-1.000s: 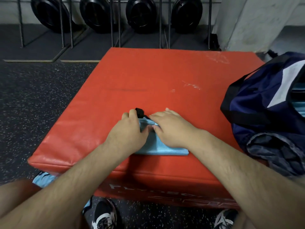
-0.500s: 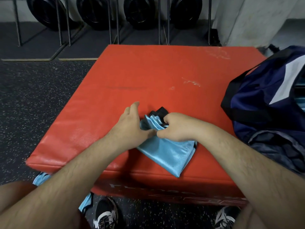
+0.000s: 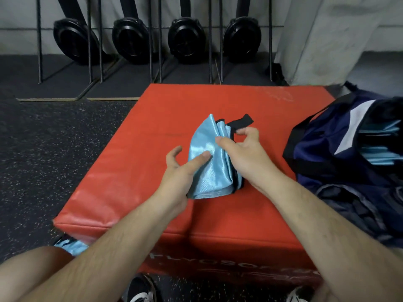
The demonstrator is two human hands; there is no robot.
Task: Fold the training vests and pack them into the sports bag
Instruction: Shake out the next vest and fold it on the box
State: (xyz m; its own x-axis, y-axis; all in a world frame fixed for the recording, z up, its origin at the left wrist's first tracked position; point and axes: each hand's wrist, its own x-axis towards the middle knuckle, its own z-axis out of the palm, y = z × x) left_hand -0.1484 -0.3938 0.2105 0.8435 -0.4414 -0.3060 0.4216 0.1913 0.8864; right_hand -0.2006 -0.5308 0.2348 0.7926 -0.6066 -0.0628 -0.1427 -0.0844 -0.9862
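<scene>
A folded light-blue training vest [image 3: 209, 164] with black trim is lifted above the red foam box [image 3: 135, 166]. My right hand [image 3: 242, 153] pinches its upper right side, beside a black strap end that sticks up. My left hand [image 3: 181, 168] holds its lower left, thumb pressed on the shiny front. The navy sports bag [image 3: 322, 153] stands open at the right on the box, with several folded light-blue vests [image 3: 377, 147] stacked inside.
Another light-blue vest [image 3: 69, 246] lies on the speckled floor by my left knee. Grey fabric [image 3: 359, 205] hangs from the bag's near side. Black weight plates [image 3: 130, 38] on a metal rack line the far wall. My shoes show below the box.
The vest lay flat near the box's front edge under both hands. Both hands have lifted it off the box and turned it upright, further from the edge.
</scene>
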